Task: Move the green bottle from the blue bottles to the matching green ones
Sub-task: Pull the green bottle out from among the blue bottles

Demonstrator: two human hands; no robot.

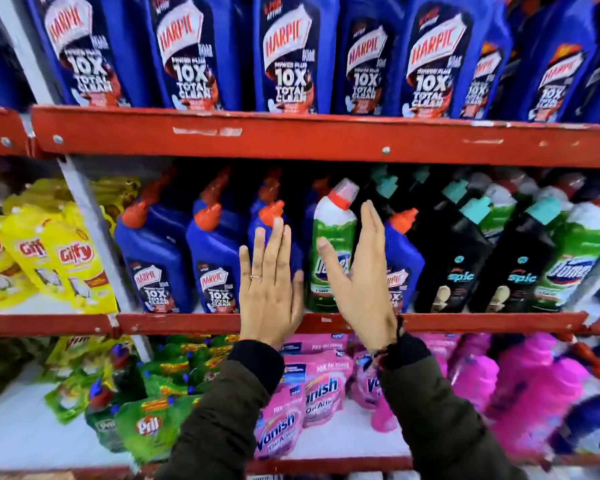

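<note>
A green bottle (pixel 331 237) with a white shoulder and red-and-white cap stands upright on the middle shelf, among blue Harpic bottles (pixel 160 258). My left hand (pixel 269 289) is flat and open just left of it, in front of a blue bottle. My right hand (pixel 359 278) is open just right of it, thumb across the label; whether it touches the bottle I cannot tell. Matching green bottles (pixel 579 258) stand at the far right of the same shelf, past black Spic bottles (pixel 458 265).
Red metal shelf rails (pixel 326 136) run above and below the row. Large blue Harpic bottles (pixel 288 53) fill the top shelf. Yellow Giffy pouches (pixel 73 261) sit at left. Pink Vanish pouches (pixel 312 393), green pouches and pink bottles (pixel 534 393) fill the lower shelf.
</note>
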